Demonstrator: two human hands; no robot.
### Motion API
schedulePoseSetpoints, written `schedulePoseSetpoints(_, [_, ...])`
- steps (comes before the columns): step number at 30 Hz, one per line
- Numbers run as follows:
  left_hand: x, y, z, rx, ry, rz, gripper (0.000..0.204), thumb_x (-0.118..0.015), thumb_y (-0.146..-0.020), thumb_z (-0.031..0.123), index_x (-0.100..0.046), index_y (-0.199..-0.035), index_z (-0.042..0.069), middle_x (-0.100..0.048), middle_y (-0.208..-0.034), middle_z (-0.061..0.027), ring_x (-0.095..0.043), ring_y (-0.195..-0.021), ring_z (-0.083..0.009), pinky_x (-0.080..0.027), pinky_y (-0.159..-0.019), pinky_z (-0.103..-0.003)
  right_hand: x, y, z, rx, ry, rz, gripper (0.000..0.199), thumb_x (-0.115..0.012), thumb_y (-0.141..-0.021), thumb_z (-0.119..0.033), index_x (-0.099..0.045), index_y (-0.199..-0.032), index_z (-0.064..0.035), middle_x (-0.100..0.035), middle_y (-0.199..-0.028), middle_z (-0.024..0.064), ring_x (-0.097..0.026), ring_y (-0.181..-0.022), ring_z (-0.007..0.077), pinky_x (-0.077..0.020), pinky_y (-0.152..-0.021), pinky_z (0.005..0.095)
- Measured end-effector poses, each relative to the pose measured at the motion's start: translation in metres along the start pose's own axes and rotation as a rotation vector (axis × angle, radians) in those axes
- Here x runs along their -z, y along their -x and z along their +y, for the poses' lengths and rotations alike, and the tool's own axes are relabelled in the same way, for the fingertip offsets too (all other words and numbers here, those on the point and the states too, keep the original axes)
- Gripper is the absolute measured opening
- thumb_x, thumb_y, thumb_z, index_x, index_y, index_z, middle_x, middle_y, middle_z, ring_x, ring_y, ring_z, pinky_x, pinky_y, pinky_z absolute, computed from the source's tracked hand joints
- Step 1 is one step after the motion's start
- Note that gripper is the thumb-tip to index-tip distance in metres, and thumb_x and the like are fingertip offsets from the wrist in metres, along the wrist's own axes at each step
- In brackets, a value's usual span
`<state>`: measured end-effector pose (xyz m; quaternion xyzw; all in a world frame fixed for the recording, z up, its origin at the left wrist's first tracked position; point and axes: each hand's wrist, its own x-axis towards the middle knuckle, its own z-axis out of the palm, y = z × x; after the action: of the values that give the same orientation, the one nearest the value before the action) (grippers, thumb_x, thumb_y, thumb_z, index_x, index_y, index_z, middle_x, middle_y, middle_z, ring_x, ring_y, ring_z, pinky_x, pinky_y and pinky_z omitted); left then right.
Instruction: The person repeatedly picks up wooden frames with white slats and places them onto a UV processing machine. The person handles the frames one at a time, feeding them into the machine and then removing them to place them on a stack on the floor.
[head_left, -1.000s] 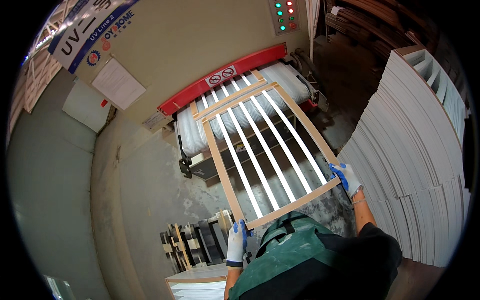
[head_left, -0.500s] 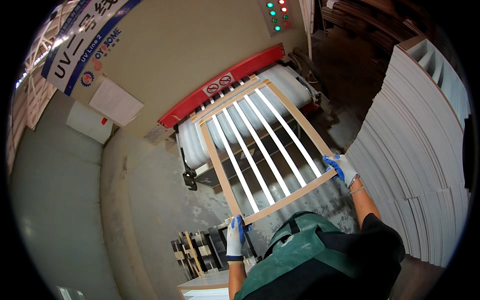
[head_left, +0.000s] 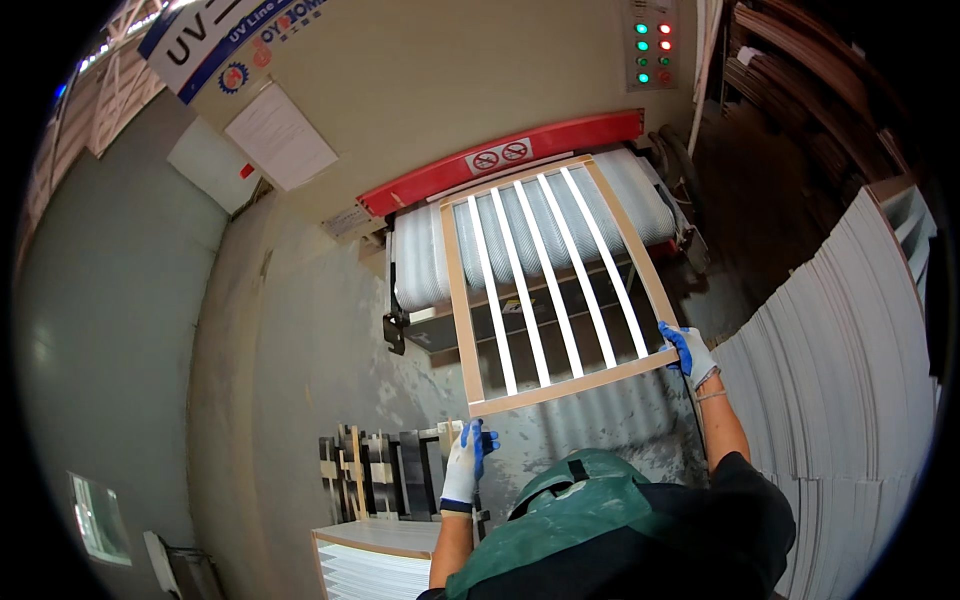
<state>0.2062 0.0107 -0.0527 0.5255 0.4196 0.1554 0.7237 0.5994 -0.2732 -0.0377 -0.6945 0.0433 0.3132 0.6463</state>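
A rectangular frame (head_left: 570, 388) with a tan border and several white slats slopes from the roller-like mesh conveyor (head_left: 418, 262) toward me. Its far end rests on the conveyor near the red guard bar (head_left: 590, 137). My right hand (head_left: 692, 352), in a white glove with blue fingers, is closed around the near right corner. Just below the near left corner is my left hand (head_left: 466, 465), gloved alike, its thumb and fingers apart and no longer around the wood.
Tall stacks of white panels (head_left: 830, 380) rise at my right. A slatted pallet (head_left: 385, 470) and a pile of white-edged panels (head_left: 370, 560) are at lower left. On the machine sits a control panel (head_left: 652, 45) with green and red lights.
My left hand has let go of the frame's near left corner and dropped slightly below it. My right hand keeps its hold. The view has turned, shifting the machine rightward.
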Motion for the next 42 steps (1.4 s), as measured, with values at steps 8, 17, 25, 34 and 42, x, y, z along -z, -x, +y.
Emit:
schedulePoseSetpoints(8, [0.045,0.039,-0.053,0.082,-0.057,0.079,0.049,-0.049,-0.104,0.037,-0.059,-0.125,-0.006,-0.070,-0.100,-0.0180,-0.070,-0.086,-0.0229,-0.055,-0.081,-0.032,-0.018,-0.036,-0.016,-0.077,0.031,0.005,0.037,-0.072,-0.088,-0.047,-0.066,-0.082,-0.0110,-0.061,-0.062,0.0029,-0.057,-0.047,0.0159,-0.0424,-0.040,0.0288])
schedulePoseSetpoints(17, [0.138,0.146,-0.180,0.084,-0.503,0.327,0.048,-0.041,-0.105,0.044,-0.065,-0.099,0.003,-0.069,-0.081,-0.0123,-0.066,-0.075,-0.0259,-0.051,-0.075,-0.037,0.047,-0.109,0.038,-0.190,-0.392,-0.210,0.045,-0.066,-0.091,-0.040,-0.059,-0.129,-0.0176,-0.060,-0.118,0.0025,-0.061,-0.096,0.0177,-0.0507,-0.077,0.0313])
schedulePoseSetpoints(25, [0.218,0.331,-0.384,0.383,-0.794,0.776,0.044,-0.040,-0.104,0.037,-0.062,-0.122,0.003,-0.066,-0.113,-0.0236,-0.064,-0.099,-0.0363,-0.050,-0.090,-0.041,0.004,-0.085,0.203,-0.322,-0.440,-0.337,0.042,-0.057,-0.092,-0.054,-0.053,-0.096,-0.0117,-0.054,-0.088,0.0077,-0.053,-0.081,0.0238,-0.0459,-0.071,0.0360])
schedulePoseSetpoints(34, [0.308,0.470,-0.503,1.042,-0.198,1.367,0.075,-0.052,-0.096,0.048,-0.033,-0.148,-0.002,-0.043,-0.146,-0.0269,-0.045,-0.133,-0.0416,-0.040,-0.107,-0.051,-0.386,0.215,0.377,-0.428,0.987,-1.030,0.040,-0.062,-0.096,-0.039,-0.059,-0.115,-0.0031,-0.067,-0.085,0.0141,-0.065,-0.059,0.0235,-0.0520,-0.049,0.0349])
schedulePoseSetpoints(42, [0.367,0.492,-0.514,0.939,-0.002,1.466,0.057,-0.053,-0.097,0.043,-0.052,-0.128,-0.005,-0.058,-0.126,-0.0271,-0.053,-0.121,-0.0404,-0.042,-0.105,-0.046,-0.542,0.335,0.564,0.157,1.380,-1.362,0.037,-0.065,-0.093,-0.039,-0.067,-0.105,-0.0039,-0.069,-0.089,0.0113,-0.064,-0.062,0.0196,-0.0513,-0.056,0.0335])
